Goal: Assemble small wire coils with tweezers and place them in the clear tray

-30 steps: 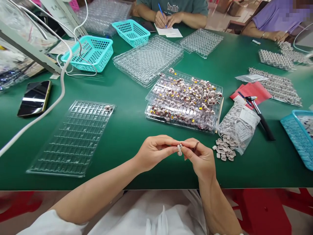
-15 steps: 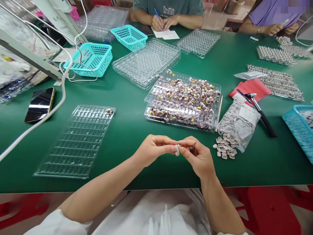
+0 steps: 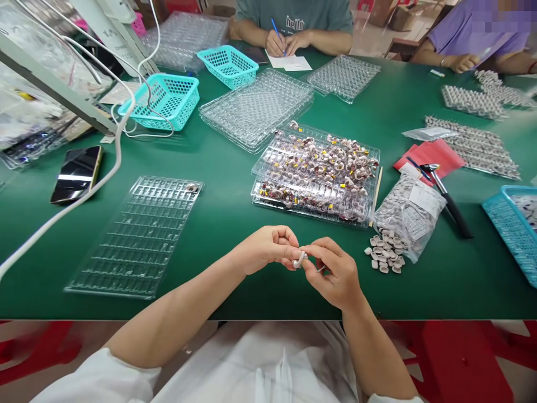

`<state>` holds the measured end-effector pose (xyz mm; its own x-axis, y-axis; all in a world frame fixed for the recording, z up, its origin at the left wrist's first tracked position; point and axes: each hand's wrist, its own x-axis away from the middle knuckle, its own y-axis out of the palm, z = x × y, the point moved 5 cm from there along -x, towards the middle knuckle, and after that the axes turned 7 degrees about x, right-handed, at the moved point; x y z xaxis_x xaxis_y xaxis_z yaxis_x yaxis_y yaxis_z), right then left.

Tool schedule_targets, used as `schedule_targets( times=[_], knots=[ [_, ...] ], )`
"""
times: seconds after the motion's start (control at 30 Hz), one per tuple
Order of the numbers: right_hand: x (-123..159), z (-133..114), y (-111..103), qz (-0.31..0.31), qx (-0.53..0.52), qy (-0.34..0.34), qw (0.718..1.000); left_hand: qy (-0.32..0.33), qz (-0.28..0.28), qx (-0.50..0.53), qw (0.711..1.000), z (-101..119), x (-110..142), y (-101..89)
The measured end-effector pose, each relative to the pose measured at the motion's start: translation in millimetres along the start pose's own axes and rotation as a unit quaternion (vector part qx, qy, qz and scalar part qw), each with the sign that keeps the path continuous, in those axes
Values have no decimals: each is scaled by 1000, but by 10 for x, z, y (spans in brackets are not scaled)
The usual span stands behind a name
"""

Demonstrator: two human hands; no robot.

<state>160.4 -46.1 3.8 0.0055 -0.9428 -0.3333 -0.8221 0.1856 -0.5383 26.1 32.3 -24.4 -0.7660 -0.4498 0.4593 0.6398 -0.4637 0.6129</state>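
Between both hands, above the table's near side, is a small white curved plastic part [image 3: 299, 260] that resembles an earbud housing. My left hand [image 3: 268, 250] pinches it from the left with thumb and fingers closed. From the other side, the closed fingertips of my right hand [image 3: 335, 273] press on it. A thin metal strip [image 3: 321, 269], perhaps tweezers, pokes out of the right hand; most of it is hidden. Beyond the hands, stacked clear trays [image 3: 314, 168] hold many similar white parts with yellow tags and dark red wires.
Left lies a clear slotted tray [image 3: 126, 240] with one part in its top-right corner. To the right are loose white pieces [image 3: 384, 254], a plastic bag [image 3: 413, 207], a hammer [image 3: 451, 207] and a blue basket [image 3: 509, 224]. A white cable [image 3: 119, 134] crosses near a phone [image 3: 78, 173].
My hands have shifted slightly left and the white part has turned between the fingers. The metal strip in my right hand now points lower. The whole view has shifted a little.
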Motion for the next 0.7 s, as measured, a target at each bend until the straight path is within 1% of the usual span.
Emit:
schedule_targets(
  times=[0.1,0.17,0.4,0.47,0.57,0.7],
  knots=[
    [10,-37,-2,30,36,-22,999,-13,-4,9,1000,-20,-14,-8],
    [8,-53,-4,36,40,-26,998,-22,-11,15,1000,-24,-18,-9],
    [-34,-78,-3,10,0,-9,1000,-49,-59,23,997,35,21,12],
    [-36,-69,-3,10,7,-10,1000,-49,-57,19,997,50,27,11],
    [-31,-54,5,8,26,-21,999,-44,-37,11,998,49,22,9],
    [-26,-27,36,-24,43,-29,998,-43,-19,-1,999,10,3,10]
  ],
)
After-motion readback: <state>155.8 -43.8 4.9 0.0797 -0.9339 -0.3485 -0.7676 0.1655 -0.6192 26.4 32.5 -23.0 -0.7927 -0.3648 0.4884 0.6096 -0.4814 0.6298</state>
